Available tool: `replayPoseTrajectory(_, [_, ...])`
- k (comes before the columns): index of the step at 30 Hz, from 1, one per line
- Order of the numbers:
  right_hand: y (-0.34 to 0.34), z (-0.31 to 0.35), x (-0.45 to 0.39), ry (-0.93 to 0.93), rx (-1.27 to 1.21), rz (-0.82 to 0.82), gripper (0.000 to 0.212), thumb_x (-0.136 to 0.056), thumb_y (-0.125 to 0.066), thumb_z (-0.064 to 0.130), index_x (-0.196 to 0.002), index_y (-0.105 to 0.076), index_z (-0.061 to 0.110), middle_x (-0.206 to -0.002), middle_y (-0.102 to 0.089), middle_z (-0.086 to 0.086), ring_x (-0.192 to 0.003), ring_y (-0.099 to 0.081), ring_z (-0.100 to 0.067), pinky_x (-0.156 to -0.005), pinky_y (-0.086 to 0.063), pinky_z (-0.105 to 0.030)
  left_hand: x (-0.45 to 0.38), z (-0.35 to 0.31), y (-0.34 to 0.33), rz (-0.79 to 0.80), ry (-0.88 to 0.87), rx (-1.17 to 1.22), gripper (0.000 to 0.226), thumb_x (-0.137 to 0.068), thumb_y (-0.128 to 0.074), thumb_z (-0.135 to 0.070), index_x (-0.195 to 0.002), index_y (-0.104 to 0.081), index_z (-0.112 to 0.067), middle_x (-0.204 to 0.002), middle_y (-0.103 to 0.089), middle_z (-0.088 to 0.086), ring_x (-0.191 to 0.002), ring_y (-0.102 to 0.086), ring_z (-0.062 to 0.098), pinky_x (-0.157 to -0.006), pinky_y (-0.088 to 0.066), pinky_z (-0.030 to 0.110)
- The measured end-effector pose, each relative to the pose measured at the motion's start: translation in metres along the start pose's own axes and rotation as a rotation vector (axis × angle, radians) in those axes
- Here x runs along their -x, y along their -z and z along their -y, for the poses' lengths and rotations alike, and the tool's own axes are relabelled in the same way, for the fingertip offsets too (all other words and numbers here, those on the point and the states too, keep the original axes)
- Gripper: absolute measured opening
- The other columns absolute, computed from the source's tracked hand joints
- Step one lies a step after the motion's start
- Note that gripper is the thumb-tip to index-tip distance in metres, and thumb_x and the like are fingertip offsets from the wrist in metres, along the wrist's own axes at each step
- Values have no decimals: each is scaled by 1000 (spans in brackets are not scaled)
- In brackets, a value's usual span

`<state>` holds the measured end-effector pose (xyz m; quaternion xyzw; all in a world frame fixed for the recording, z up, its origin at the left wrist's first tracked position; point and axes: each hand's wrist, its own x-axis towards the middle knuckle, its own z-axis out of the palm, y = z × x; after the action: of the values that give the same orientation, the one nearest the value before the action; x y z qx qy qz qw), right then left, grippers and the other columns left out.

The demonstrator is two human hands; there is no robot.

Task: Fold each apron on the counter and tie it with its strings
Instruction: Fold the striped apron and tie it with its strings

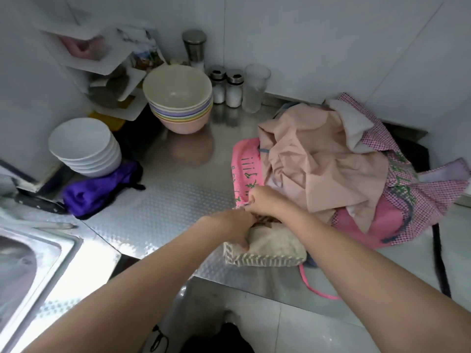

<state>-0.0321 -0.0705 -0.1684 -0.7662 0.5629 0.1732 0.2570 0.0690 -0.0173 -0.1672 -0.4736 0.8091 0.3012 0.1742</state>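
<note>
- Left hand (235, 226): nearest item, forearm reaching in from the lower left; fingers curled down onto the top of the beige apron bundle, apparently gripping its cloth, though the fingertips are hidden.
- Right hand (262, 200): forearm entering from the lower right; fingers bunched in a pinch just above the left hand, at the lower edge of the pink apron; what exactly is pinched is too small to tell, possibly a string.
- Beige apron bundle (270, 247): folded, with a striped border, lying at the front edge of the counter under both hands.
- Pink string (316, 289): trailing from beneath the bundle over the front edge.
- Counter (158, 207): embossed steel surface.
- Pink apron (246, 169): printed with dark characters, spread flat just behind the hands, partly under the heap.
- Apron heap: peach apron (318, 159) crumpled on top, pink checked apron (407, 200) beneath and to its right, toward the right edge.
- Purple apron bundle (99, 189): rolled, near the left edge, touching the white bowl stack.
- White bowl stack (86, 146): left side.
- Pastel bowl stack (178, 98): toward the back edge.
- Two shakers (225, 85) and a clear cup (254, 87): along the back edge.
- Sink (28, 253): set into the front left corner.
</note>
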Motion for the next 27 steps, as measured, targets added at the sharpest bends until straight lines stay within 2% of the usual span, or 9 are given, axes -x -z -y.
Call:
replayPoseTrajectory(3, [32,11,6,-20,-195,-212,20,-88,-50,12,-68,-47,16,-94,-70,-14,-93,-64,-26,-78,-48,-32,0,-5,4,25,-11,-64,69,-78,-72,-24,-138,-41,-11,-130,-53,14,-118,-51,30,-98,-42,35])
replayPoseTrajectory(5, [60,21,11,6,-330,-353,14,-92,-47,15,-81,-54,10,-98,-68,-19,-91,-64,-29,-78,-49,-36,-1,-10,6,57,4,-94,66,-78,-73,-26,-135,-44,-9,-127,-55,14,-116,-53,30,-96,-44,35])
replayPoseTrajectory(9, [117,51,30,87,-586,-458,40,-100,-36,20,-62,-43,9,-65,-64,-16,-33,-50,-11,-34,-38,-21,-3,-10,8,108,16,-95,66,-73,-76,-32,-128,-50,-7,-120,-60,13,-109,-57,31,-94,-47,39])
replayPoseTrajectory(11, [138,56,41,86,-657,-475,45,-101,-31,19,-59,-43,7,-57,-56,-12,-23,-43,-6,-26,-30,-16,-2,-10,10,126,12,-72,68,-74,-75,-33,-130,-47,-7,-122,-58,12,-110,-56,31,-95,-46,40])
replayPoseTrajectory(14, [149,46,47,68,-518,-527,41,-99,-33,17,-60,-41,8,-74,-66,-24,-59,-69,-24,-41,-41,-27,-3,-9,13,168,40,-34,69,-75,-74,-37,-130,-46,-6,-124,-57,13,-110,-56,31,-97,-45,38])
replayPoseTrajectory(17, [150,38,59,-11,-396,-546,35,-99,-35,21,-79,-56,1,-87,-69,-27,-79,-69,-38,-68,-54,-40,-4,-11,19,187,90,2,67,-73,-75,-40,-127,-50,-8,-123,-59,11,-109,-56,29,-96,-47,36])
replayPoseTrajectory(20, [158,39,74,-19,-267,-672,39,-100,-37,25,-100,-64,-3,-103,-67,-25,-101,-63,-34,-85,-46,-33,-4,-14,23,180,133,32,67,-72,-75,-39,-126,-51,-9,-123,-58,9,-110,-56,27,-93,-47,32])
replayPoseTrajectory(25, [154,43,98,79,-549,-615,36,-99,-41,22,-83,-63,-2,-87,-72,-18,-67,-71,-29,-57,-49,-28,-6,-24,23,133,165,83,71,-70,-76,-42,-127,-50,-9,-123,-58,7,-110,-57,25,-93,-48,30])
replayPoseTrajectory(27, [149,48,110,142,-619,-554,32,-98,-44,19,-80,-60,-3,-84,-71,-16,-63,-71,-27,-60,-54,-34,-5,-26,22,99,174,112,70,-69,-76,-41,-126,-51,-9,-122,-59,6,-109,-57,24,-92,-48,28])
